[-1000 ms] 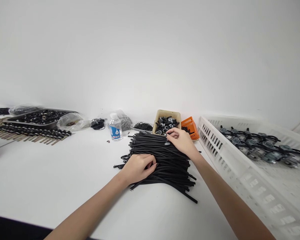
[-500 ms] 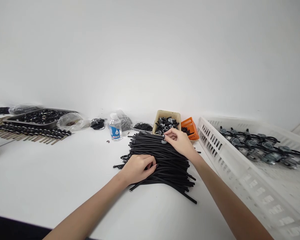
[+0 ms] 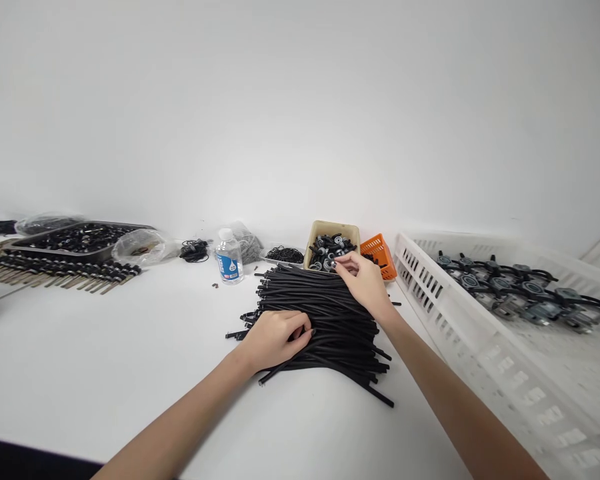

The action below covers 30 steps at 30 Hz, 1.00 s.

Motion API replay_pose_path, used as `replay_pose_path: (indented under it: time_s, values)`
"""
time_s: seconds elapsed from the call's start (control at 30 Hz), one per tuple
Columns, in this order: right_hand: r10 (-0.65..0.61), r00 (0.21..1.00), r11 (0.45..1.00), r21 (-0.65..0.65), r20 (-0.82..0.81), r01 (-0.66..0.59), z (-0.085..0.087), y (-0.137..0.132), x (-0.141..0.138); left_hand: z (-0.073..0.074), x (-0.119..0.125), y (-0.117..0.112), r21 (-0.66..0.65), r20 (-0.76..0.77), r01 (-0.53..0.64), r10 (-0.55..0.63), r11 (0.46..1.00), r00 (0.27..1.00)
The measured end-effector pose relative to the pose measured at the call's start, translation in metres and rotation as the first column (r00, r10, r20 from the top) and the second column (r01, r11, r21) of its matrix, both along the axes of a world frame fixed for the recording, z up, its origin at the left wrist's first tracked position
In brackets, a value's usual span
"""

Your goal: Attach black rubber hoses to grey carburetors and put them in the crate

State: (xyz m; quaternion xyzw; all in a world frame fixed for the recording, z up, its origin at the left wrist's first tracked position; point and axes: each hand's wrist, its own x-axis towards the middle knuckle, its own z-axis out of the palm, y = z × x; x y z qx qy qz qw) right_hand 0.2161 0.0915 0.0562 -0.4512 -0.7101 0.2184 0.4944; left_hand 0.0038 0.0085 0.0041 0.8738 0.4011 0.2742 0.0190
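Observation:
A thick pile of black rubber tubes (image 3: 340, 313) lies crosswise on the white table in front of me. My left hand (image 3: 277, 339) rests on the left part of the pile, its fingers curled in and thumb near the forefinger. What it grips, if anything, is hidden. Beyond the pile, my right hand (image 3: 363, 280) has thumb and forefinger pinched together at the front rim of a tan bin (image 3: 356, 235). Grey round fittings with black stems (image 3: 330, 248) fill this bin. Whether one is between my right fingertips cannot be made out.
An orange basket (image 3: 386, 257) leans beside the bin. To the right stands a large white crate (image 3: 430, 287) with clear-and-grey assemblies (image 3: 523, 290). A bottle (image 3: 229, 257), black ring bundles (image 3: 285, 254), a plastic bag (image 3: 143, 247) and a dark tray (image 3: 100, 253) line the back and left.
My right hand has risen slightly, away from me, from over the tubes to the tan bin's rim. The grey round fitting under its fingertips no longer shows distinctly. My left hand stays put.

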Motion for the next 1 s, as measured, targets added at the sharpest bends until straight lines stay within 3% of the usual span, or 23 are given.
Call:
replay_pose_path:
  time_s: [0.13, 0.3, 0.47, 0.7, 0.87, 1.0]
  values:
    - [0.075, 0.994, 0.993, -0.101, 0.075, -0.067, -0.0037, 0.0036, 0.0013, 0.0000, 0.0000, 0.0001, 0.013, -0.004, 0.002, -0.002, 1.000, 1.000]
    - [0.025, 1.000, 0.999, -0.041, -0.018, -0.026, -0.0028, 0.0040, 0.0029, -0.0006, -0.0007, 0.0007, 0.019, -0.008, 0.006, -0.005, 1.000, 1.000]
    - [0.098, 0.995, 0.992, -0.081, 0.008, -0.097, -0.0023, 0.0024, 0.0002, -0.0015, -0.0009, 0.0011, 0.020, -0.016, -0.001, 0.001, 1.000, 1.000]
    - [-0.033, 0.998, 0.999, 0.018, 0.057, 0.032, -0.0015, 0.0023, 0.0005, 0.0010, -0.0004, -0.0007, 0.010, -0.022, 0.007, -0.007, 1.000, 1.000]
    - [0.023, 0.996, 1.000, -0.010, 0.089, -0.022, -0.0030, 0.0017, 0.0002, 0.0017, -0.0016, -0.0004, -0.007, -0.027, 0.038, -0.038, 0.999, 0.999]
    - [-0.017, 0.997, 0.998, 0.058, 0.082, 0.012, -0.0030, 0.0002, -0.0003, 0.0018, -0.0029, 0.0012, 0.001, -0.048, 0.088, -0.088, 0.996, 0.995]
